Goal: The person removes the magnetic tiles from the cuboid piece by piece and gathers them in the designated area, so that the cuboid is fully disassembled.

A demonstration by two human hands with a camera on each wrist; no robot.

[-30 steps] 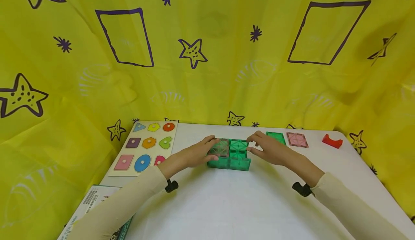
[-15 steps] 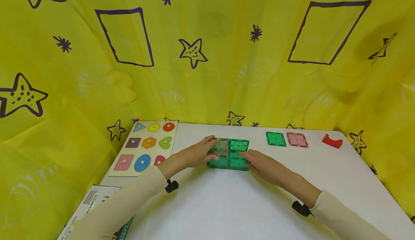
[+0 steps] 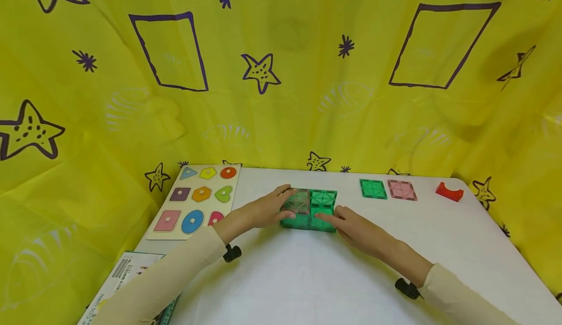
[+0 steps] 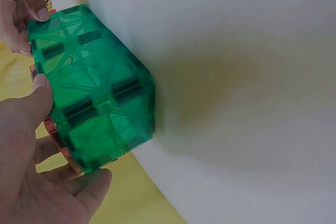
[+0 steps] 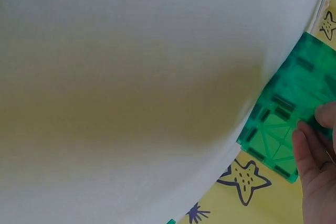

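Cream-sleeved, the left hand [image 3: 265, 210] is still clamping its fingers on the green tile box [image 3: 323, 224] standing on the worktop [image 3: 281, 281]; the right hand [image 3: 357, 227], earlier at the back corner, is now touching the front, index finger extended.

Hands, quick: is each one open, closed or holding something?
Left hand: holding the green tile box.
Right hand: touching the box; open or closed cannot be told.

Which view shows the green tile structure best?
The left wrist view: the green tile structure looms largest there. The head view shows it smaller and partly covered; the right wrist view crops it.
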